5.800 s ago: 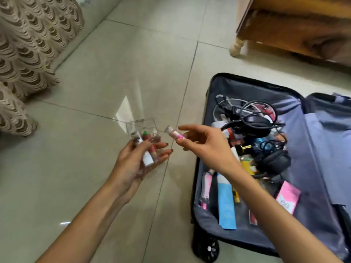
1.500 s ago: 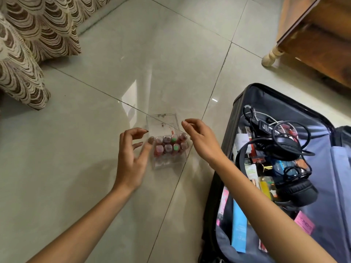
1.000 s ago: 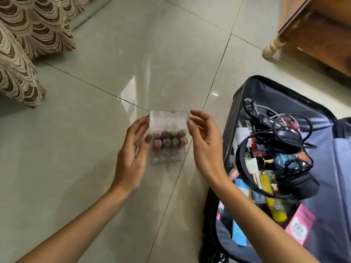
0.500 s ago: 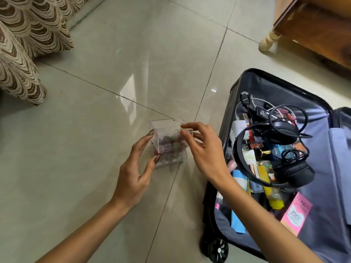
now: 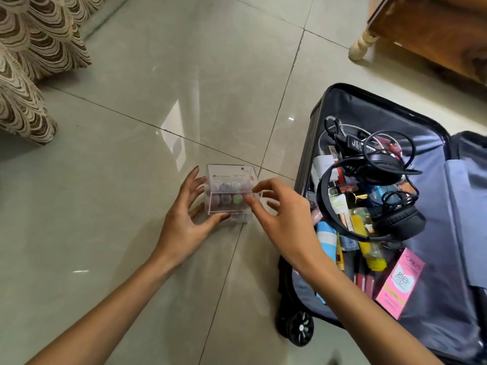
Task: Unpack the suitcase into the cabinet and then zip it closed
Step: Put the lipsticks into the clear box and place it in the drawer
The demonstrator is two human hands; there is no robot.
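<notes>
A small clear plastic box (image 5: 229, 191) with several little coloured bottles inside stands on the tiled floor, just left of the open black suitcase (image 5: 316, 106). My left hand (image 5: 181, 225) grips the box's left side, thumb at its front edge. My right hand (image 5: 282, 219) pinches the right edge of the box's lid, which lies over the bottles. The suitcase holds black headphones (image 5: 395, 219), cables, tubes, bottles and a pink carton (image 5: 400, 283).
A wooden cabinet on a cream foot (image 5: 432, 30) stands at the top right, beyond the suitcase. Brown patterned fabric (image 5: 34, 48) hangs at the top left. The suitcase's wheel (image 5: 297, 327) points toward me. Glossy floor tiles stretch to the left and ahead.
The loose bottles went into the box, which was set on the floor. The lid swung down from upright over the bottles, and both hands stayed on the box.
</notes>
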